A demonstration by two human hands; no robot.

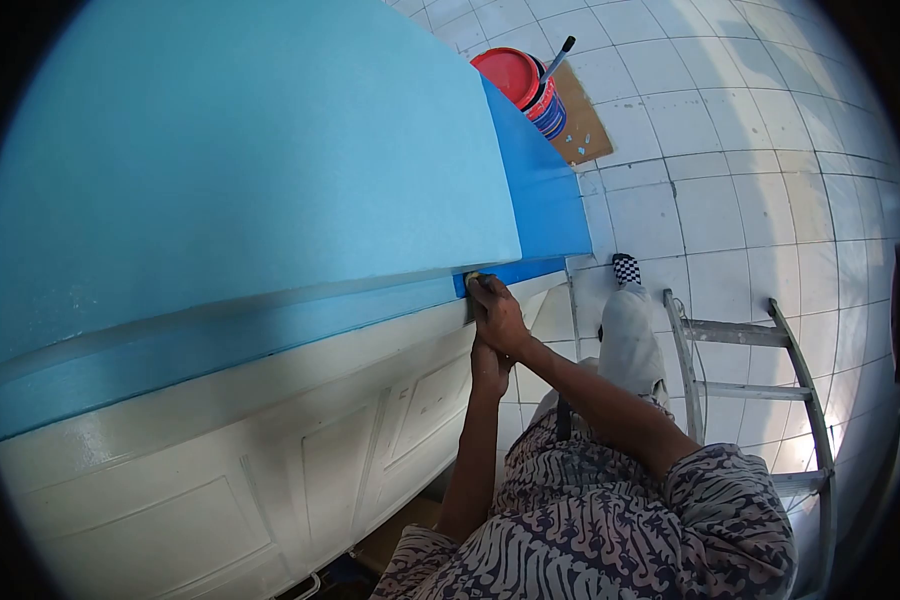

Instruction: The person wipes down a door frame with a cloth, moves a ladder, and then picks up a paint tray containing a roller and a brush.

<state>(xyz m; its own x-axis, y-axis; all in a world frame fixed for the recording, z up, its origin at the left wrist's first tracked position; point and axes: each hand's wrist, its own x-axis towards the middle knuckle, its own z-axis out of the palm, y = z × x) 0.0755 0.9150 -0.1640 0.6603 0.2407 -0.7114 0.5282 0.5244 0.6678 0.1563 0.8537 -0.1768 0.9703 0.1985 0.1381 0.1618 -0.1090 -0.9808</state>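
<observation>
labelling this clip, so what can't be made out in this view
Small yellowish item at the right hand's fingertips: head view, mostly covered by fingers, too small to identify.
Bare left hand: head view, its fingers are largely hidden by the right hand.
Red-and-blue round bucket: head view, label print too small to read.
Grey metal ladder: head view, lower end cut off by the bottom edge.

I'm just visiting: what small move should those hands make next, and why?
Probably a short, careful slide of the small pale item along the light blue strip. The right hand holds it where the darker blue strip meets the lighter one, just above the cream surface, so drifting low might smudge that. The left hand is close below.
</observation>
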